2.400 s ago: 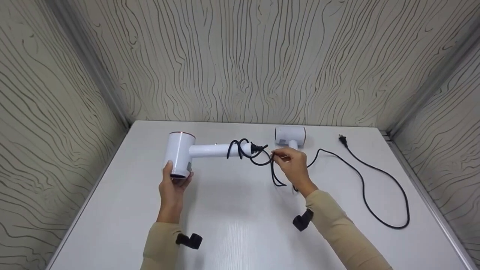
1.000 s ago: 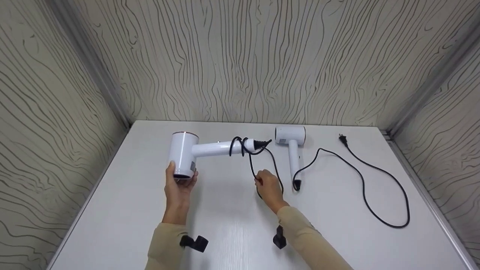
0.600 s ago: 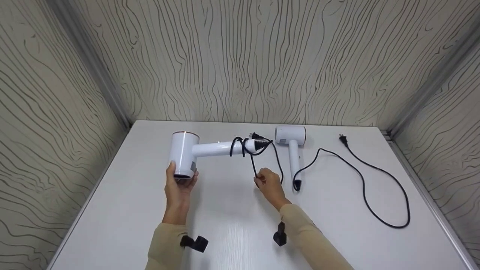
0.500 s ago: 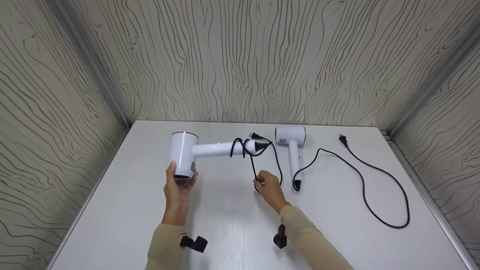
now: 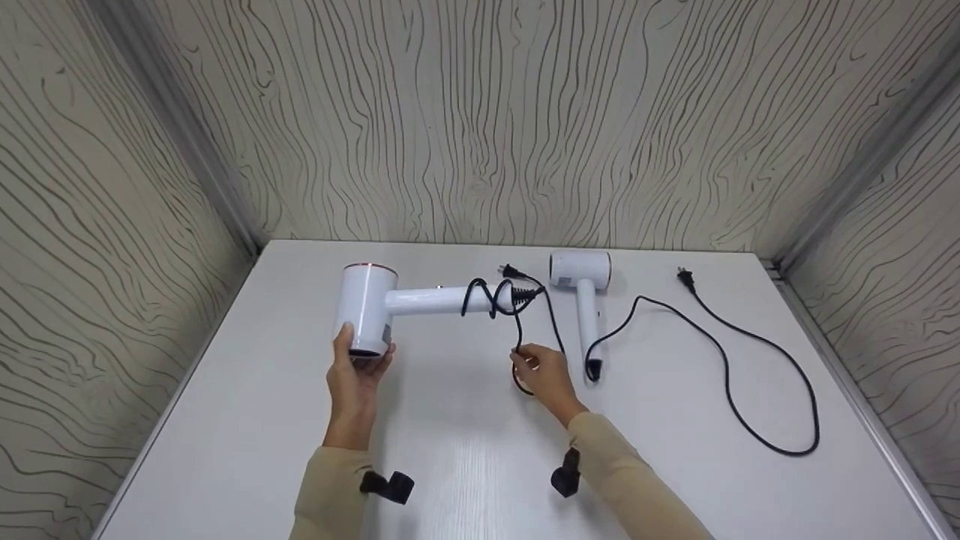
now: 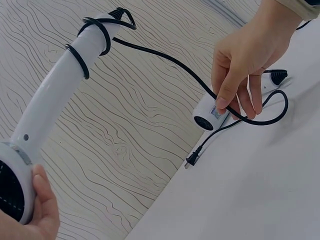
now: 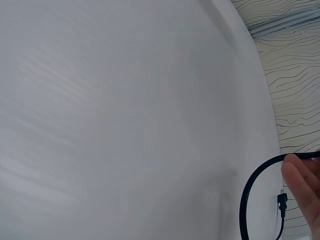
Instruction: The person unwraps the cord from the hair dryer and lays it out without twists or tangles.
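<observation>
A white hair dryer (image 5: 427, 301) is held up by my left hand (image 5: 356, 382), which grips the lower end of its barrel, thumb in front. Its handle points right, and the black cord (image 6: 165, 56) winds loosely around the handle's end. My right hand (image 5: 547, 375) pinches that cord between thumb and fingertips, below the handle's tip. In the left wrist view the cord curves from the handle to the pinch and loops on past it. The cord's two-pin plug (image 5: 511, 271) lies on the table behind the handle's end.
A second white hair dryer (image 5: 589, 292) lies at the back right of the white table (image 5: 247, 420). Its black cord (image 5: 726, 367) sweeps out to the right, ending in a plug (image 5: 686, 280). Patterned panels (image 5: 480, 127) enclose the table at the back and sides.
My right hand has moved down and left from beside the handle's tip, now pinching the cord lower. The plug has come into view behind the handle. The left hand has barely shifted.
</observation>
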`<state>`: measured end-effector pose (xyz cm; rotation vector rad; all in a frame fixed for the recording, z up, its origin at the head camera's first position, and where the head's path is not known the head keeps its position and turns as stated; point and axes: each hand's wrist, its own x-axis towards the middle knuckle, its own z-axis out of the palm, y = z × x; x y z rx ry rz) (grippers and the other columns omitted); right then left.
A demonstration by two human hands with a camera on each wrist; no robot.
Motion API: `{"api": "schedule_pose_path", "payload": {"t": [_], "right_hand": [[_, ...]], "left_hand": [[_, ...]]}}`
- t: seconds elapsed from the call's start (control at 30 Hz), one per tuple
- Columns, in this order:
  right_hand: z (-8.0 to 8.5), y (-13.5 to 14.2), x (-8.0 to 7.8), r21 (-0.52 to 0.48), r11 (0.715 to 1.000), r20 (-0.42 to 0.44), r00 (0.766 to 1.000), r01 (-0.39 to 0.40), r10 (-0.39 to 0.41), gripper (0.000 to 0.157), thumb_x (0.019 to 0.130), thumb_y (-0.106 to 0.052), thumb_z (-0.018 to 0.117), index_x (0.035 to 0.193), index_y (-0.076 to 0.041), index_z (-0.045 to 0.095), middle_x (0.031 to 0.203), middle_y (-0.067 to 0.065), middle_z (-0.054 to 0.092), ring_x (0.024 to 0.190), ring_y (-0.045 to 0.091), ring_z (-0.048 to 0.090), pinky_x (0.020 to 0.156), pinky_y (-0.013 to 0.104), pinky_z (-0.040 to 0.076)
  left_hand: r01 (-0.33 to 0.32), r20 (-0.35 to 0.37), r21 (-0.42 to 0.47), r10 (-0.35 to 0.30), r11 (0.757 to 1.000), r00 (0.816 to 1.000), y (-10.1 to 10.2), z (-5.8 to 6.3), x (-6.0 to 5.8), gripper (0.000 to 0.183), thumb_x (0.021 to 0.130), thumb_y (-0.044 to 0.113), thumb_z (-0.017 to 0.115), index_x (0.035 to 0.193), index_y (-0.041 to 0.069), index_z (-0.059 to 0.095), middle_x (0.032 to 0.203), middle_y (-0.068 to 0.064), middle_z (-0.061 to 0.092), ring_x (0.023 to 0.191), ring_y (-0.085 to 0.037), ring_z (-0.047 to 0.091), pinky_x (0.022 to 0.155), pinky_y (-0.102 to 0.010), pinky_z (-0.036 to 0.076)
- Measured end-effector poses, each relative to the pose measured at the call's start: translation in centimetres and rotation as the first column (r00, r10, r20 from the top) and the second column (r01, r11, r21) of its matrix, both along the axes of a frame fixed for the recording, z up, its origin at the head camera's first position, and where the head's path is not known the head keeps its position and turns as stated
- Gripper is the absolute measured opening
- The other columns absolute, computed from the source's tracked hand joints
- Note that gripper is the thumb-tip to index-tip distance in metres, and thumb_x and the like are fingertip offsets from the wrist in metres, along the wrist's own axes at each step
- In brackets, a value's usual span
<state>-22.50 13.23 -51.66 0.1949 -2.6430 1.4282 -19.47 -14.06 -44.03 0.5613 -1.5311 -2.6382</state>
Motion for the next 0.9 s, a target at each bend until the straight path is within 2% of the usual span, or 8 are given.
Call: {"api": "schedule_pose_path", "payload": {"t": [0.2, 0.4, 0.63, 0.9], "right_hand": [[0.6, 0.6, -0.1, -0.025, 0.999, -0.033, 0.999, 0.021, -0.022, 0.015, 0.090, -0.003, 0.064, 0.099, 0.006, 0.071, 0.090, 0.019, 0.073, 0.067, 0.020, 0.069, 0.057, 0.015, 0.054], [1.3, 1.2, -0.2, -0.022, 0.999, -0.091, 0.995, 0.034, -0.036, 0.014, 0.089, -0.004, 0.065, 0.099, 0.004, 0.072, 0.087, 0.017, 0.073, 0.067, 0.019, 0.068, 0.058, 0.014, 0.054], [3.3, 1.6, -0.4, -0.043, 0.997, -0.133, 0.989, 0.064, -0.070, 0.013, 0.087, -0.005, 0.067, 0.097, 0.002, 0.072, 0.087, 0.016, 0.075, 0.073, 0.018, 0.070, 0.060, 0.013, 0.055], [5.0, 1.9, -0.4, -0.043, 0.997, -0.195, 0.978, 0.069, -0.076, 0.014, 0.087, -0.006, 0.068, 0.099, 0.002, 0.072, 0.093, 0.017, 0.075, 0.083, 0.029, 0.071, 0.067, 0.016, 0.056]], "left_hand": [[-0.010, -0.005, 0.000, 0.010, 1.000, 1.000, -0.1, 0.0, -0.1, 0.063, 0.097, 0.049, 0.038, 0.142, 0.007, 0.030, 0.106, -0.001, 0.054, 0.079, -0.008, 0.067, 0.079, -0.018, 0.055], [-0.002, 0.010, -0.029, 0.002, 1.000, 1.000, 0.0, 0.0, 0.1, 0.066, 0.097, 0.052, 0.038, 0.144, 0.007, 0.028, 0.109, -0.002, 0.052, 0.082, -0.008, 0.066, 0.080, -0.018, 0.055], [-0.003, 0.011, -0.022, 0.004, 1.000, 1.000, -0.1, 0.0, 0.0, 0.066, 0.097, 0.053, 0.039, 0.144, 0.009, 0.027, 0.112, -0.004, 0.050, 0.083, -0.008, 0.065, 0.081, -0.019, 0.055], [-0.004, 0.011, -0.024, 0.005, 1.000, 1.000, 0.0, 0.0, -0.1, 0.065, 0.097, 0.052, 0.039, 0.145, 0.009, 0.027, 0.117, -0.006, 0.048, 0.084, -0.009, 0.064, 0.082, -0.020, 0.054]]}}
